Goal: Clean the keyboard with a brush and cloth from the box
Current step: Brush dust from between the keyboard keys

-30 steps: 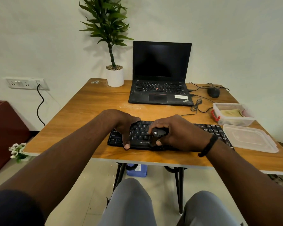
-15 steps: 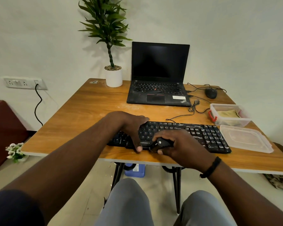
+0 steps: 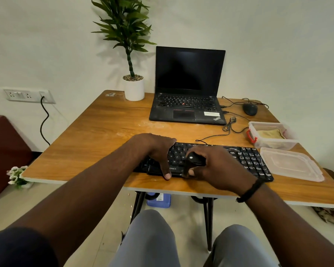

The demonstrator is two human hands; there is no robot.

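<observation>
Keyboard (image 3: 245, 160): black, lying across the near middle of the wooden table (image 3: 104, 135), close to its near edge.

Your left hand (image 3: 154, 149) lies flat on the keyboard's left part, fingers spread over the keys, thumb hanging down past the near edge. It grips nothing.

Your right hand (image 3: 218, 166) is closed round a small black brush (image 3: 194, 160) over the middle keys; the bristle end points down at the keyboard's near edge (bristles too dark to make out clearly).

Right of the keyboard: a clear lid (image 3: 291, 164) flat on the table, touching or just beside the keyboard's right end. Beyond it, the open clear box (image 3: 270, 145) with a tan cloth (image 3: 270, 134) inside.

Far side: an open laptop (image 3: 187, 89), screen dark; a potted plant (image 3: 133, 87) to its left; a mouse (image 3: 250, 109) to its right.
</observation>
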